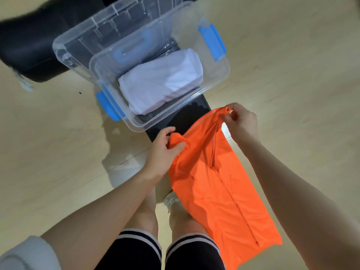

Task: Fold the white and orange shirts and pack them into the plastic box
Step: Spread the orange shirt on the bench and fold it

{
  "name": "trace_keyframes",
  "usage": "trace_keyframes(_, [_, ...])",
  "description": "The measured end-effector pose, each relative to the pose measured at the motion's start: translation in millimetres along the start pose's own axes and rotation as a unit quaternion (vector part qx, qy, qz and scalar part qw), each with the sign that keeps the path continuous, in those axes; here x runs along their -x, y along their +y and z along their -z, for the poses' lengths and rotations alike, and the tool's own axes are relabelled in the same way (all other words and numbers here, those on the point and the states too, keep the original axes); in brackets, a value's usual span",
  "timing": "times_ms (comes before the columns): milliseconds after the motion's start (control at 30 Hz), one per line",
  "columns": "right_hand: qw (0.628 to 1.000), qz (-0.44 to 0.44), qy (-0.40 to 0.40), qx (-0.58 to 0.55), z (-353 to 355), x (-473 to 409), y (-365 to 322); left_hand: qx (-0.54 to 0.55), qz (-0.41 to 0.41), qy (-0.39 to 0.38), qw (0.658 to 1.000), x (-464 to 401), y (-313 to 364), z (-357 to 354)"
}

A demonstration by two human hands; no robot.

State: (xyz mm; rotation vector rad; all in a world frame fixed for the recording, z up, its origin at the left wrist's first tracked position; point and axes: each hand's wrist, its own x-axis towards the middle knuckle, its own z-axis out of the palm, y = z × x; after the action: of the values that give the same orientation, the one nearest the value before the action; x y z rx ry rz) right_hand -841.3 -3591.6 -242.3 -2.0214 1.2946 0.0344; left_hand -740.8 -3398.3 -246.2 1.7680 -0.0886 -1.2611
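Your knees and the striped hems of your black shorts sit closest, and the orange shirt hangs in front of them, already narrowed lengthwise with a fold ridge running down its middle. Your left hand grips a bunched corner of the upper edge, fingers curled round the cloth; your right hand pinches the other upper corner a little higher, so the top edge runs on a slant between them.

Level that edge first: bring both hands to the same height and draw them gently apart until the cloth between them is taut, otherwise the next fold will likely come out skewed. The fabric looks thin and slippery, so keep each pinch firm and well onto the cloth rather than at its very tip. Then, I judge, halve the length so the hem meets the top edge, giving a packet near the size of the white shirt.

That white shirt already lies folded inside the clear plastic box, which rests on a dark stool just beyond your hands, its lid propped behind it. Lay the orange one flat on top, edges squared, so the lid with its blue latches can close.
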Motion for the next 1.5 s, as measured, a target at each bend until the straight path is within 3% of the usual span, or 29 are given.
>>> trace_keyframes(133, [0.998, -0.019, 0.004, -0.059, 13.3, 1.1, -27.9, -0.02, -0.034, -0.019, 0.999, 4.7, 34.3, 23.3])
trace_keyframes(367, [0.986, -0.071, -0.051, -0.14, 13.7, -17.9, -64.9, -0.121, -0.098, 0.02, 0.988, 1.0, 58.5, 45.2])
trace_keyframes(500, [0.97, -0.086, -0.037, -0.224, 22.2, -15.4, -69.0, -0.124, -0.139, 0.057, 0.981, 4.5, 60.9, 42.2])
trace_keyframes(567, [0.967, -0.097, -0.018, -0.236, 24.9, -10.5, -59.8, -0.139, -0.15, 0.066, 0.977, 6.4, 58.2, 35.2])
trace_keyframes(700, [0.978, -0.112, -0.02, -0.176, 28.6, 12.7, -18.2, -0.224, -0.171, 0.016, 0.959, 18.0, 39.2, 9.5])
trace_keyframes(867, [0.967, -0.179, -0.047, -0.177, 17.8, 57.5, 73.2, -0.314, -0.18, 0.02, 0.932, 40.0, -34.5, -46.0])
trace_keyframes(1033, [0.936, -0.271, -0.08, -0.21, 0.1, 103.2, 153.0, -0.31, -0.146, 0.038, 0.939, 79.1, -123.0, -97.7])
trace_keyframes(1167, [0.92, -0.307, -0.063, -0.236, -6.2, 129.6, 202.9, -0.303, -0.112, 0.044, 0.945, 107.9, -177.0, -122.9])
trace_keyframes(1333, [0.923, -0.304, -0.027, -0.234, -14.5, 139.0, 231.1, -0.124, 0.018, 0.142, 0.982, 108.7, -198.2, -146.9])
trace_keyframes(1500, [0.927, -0.284, -0.014, -0.244, -24.4, 141.4, 235.6, -0.01, 0.12, 0.252, 0.96, 89.3, -193.2, -159.4])
